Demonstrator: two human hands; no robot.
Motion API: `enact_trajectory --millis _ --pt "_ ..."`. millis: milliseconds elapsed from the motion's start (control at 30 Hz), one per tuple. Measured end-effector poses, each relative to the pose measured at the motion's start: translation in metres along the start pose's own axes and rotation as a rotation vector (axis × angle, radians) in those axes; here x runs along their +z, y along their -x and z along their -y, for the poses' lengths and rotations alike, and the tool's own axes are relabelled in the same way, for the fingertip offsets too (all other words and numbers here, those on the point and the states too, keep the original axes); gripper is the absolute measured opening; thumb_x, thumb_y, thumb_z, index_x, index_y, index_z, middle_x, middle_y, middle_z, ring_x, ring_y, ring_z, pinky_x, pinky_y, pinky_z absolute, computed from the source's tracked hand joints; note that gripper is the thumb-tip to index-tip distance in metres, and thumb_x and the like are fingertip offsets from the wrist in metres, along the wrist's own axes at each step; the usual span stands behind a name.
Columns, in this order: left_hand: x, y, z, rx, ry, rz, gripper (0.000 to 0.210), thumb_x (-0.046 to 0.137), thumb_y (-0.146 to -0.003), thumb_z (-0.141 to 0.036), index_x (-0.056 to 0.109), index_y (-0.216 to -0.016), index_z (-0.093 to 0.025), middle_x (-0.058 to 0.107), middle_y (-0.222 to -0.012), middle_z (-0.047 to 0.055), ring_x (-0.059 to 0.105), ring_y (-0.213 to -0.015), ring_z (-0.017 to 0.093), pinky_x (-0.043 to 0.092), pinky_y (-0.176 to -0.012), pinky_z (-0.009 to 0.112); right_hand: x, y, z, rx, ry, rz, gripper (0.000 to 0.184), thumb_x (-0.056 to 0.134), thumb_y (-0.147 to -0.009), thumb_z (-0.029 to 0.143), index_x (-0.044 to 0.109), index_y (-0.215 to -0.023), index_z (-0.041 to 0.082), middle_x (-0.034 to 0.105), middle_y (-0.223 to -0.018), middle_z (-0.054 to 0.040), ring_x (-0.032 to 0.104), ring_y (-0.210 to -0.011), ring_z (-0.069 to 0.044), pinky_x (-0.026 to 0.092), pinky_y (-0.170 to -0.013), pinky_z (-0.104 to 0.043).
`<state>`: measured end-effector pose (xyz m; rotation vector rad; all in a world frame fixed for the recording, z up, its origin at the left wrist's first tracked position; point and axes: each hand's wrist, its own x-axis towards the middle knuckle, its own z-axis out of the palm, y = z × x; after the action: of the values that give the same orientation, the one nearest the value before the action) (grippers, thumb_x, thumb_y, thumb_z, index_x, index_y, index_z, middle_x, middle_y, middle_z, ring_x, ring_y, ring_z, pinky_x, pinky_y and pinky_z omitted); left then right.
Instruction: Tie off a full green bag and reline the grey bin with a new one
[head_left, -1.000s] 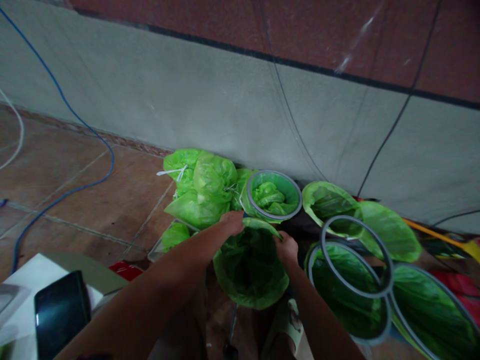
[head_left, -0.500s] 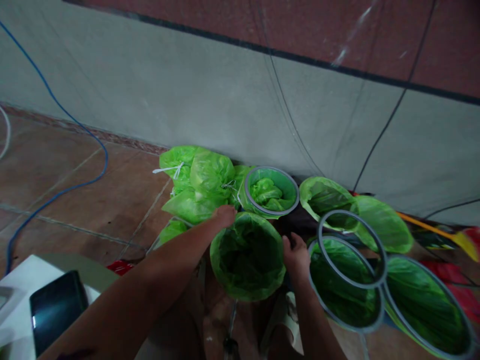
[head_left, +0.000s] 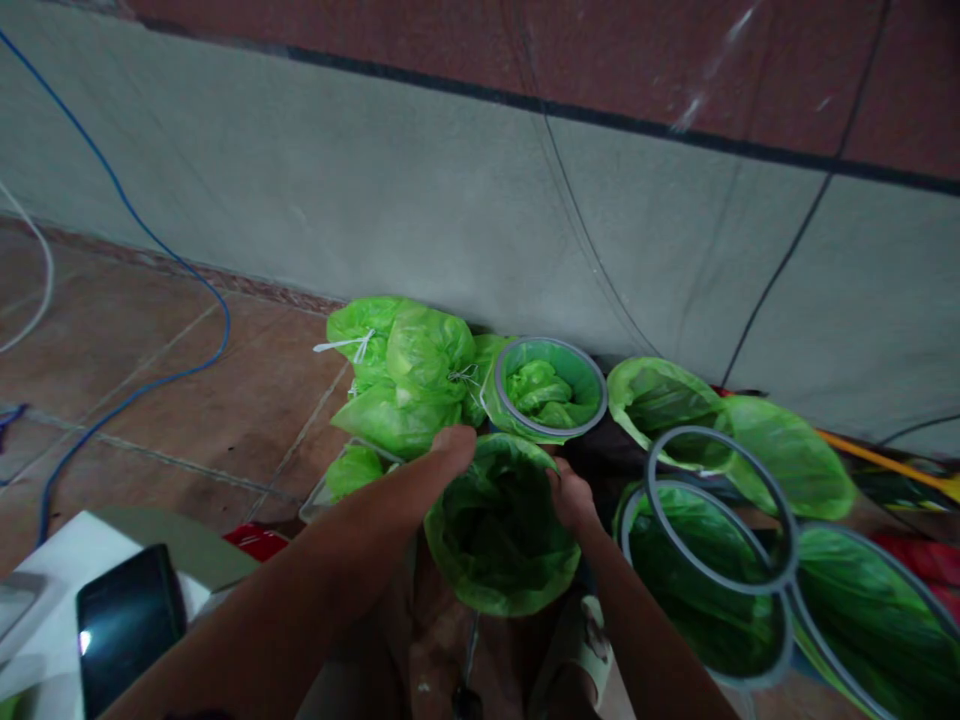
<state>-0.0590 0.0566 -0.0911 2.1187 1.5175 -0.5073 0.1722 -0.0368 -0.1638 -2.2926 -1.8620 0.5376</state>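
In the head view, the open green bag [head_left: 514, 603] stands between the two hands, low in front of the person, its mouth facing up, its edge turned outward all round and its inside dark. The left hand [head_left: 454, 447] is at the far left part of that edge; its fingertips are hidden, so I cannot tell whether they grip the plastic. The right hand [head_left: 574, 495] is at the right part of the edge, its fingers bent in close on the green film, pinching it. Just beyond the left fingers lies a pile of tied green bags [head_left: 420, 350] against the wall [head_left: 420, 210]. Just past the bag, ahead of both sets of fingers, is a grey-rimmed bin [head_left: 587, 375] with crumpled green plastic inside. To the right of the right fingers, a loose grey ring [head_left: 786, 535] lies over a second grey-rimmed bin [head_left: 694, 605], lined in green. Well to the left of the left fingers, near the person, a dark phone [head_left: 131, 630] rests on a white box [head_left: 60, 590], and a blue cable [head_left: 180, 373] curves across the floor.
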Motion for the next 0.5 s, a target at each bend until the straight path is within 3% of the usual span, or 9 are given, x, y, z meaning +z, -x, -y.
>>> enact_trajectory --millis 133,267,367,433,500 --pt "-0.005 0.007 -0.008 0.006 0.001 -0.005 0.03 0.053 -0.085 -0.013 0.071 -0.109 -0.011 0.071 -0.111 0.016 0.066 -0.109 0.026 0.054 -0.089 0.033 0.003 0.018 0.0 0.074 -0.05 -0.063 0.032 0.037 -0.098 0.029 0.06 -0.118 0.018 0.072 -0.088 -0.0064 0.066 -0.075 -0.018 0.044 -0.069 -0.026" --pt "-0.008 0.012 -0.008 0.007 0.004 -0.006 0.031 0.062 -0.084 -0.026 0.069 -0.112 -0.015 0.07 -0.117 0.014 0.065 -0.111 0.026 0.052 -0.09 0.032 -0.005 0.028 0.0 0.087 -0.076 -0.047 0.036 0.043 -0.095 0.033 0.059 -0.122 0.015 0.072 -0.097 -0.0105 0.068 -0.086 -0.021 0.047 -0.077 -0.029" --pt "-0.012 0.009 -0.005 -0.019 0.033 -0.023 0.06 0.075 -0.073 -0.044 0.06 -0.125 -0.017 0.065 -0.126 0.015 0.061 -0.116 0.031 0.051 -0.093 0.037 -0.026 0.02 0.004 0.045 -0.103 -0.14 0.05 0.052 -0.09 0.043 0.058 -0.126 0.01 0.067 -0.117 -0.0182 0.064 -0.107 -0.027 0.047 -0.091 -0.034" --pt "-0.015 0.004 -0.004 -0.027 0.089 -0.058 0.076 0.076 -0.068 -0.055 0.055 -0.132 -0.019 0.061 -0.133 0.015 0.057 -0.121 0.033 0.048 -0.097 0.04 -0.04 0.008 0.013 0.02 -0.152 -0.216 0.049 0.046 -0.093 0.045 0.06 -0.124 0.011 0.066 -0.121 -0.0177 0.062 -0.112 -0.026 0.046 -0.096 -0.036" --pt "-0.017 -0.003 -0.006 0.005 0.163 -0.093 0.073 0.067 -0.074 -0.063 0.054 -0.133 -0.022 0.06 -0.135 0.012 0.056 -0.122 0.031 0.046 -0.099 0.039 -0.049 -0.005 0.026 -0.027 -0.188 -0.206 0.043 0.038 -0.097 0.041 0.065 -0.117 0.014 0.069 -0.117 -0.0138 0.064 -0.108 -0.024 0.046 -0.096 -0.034"
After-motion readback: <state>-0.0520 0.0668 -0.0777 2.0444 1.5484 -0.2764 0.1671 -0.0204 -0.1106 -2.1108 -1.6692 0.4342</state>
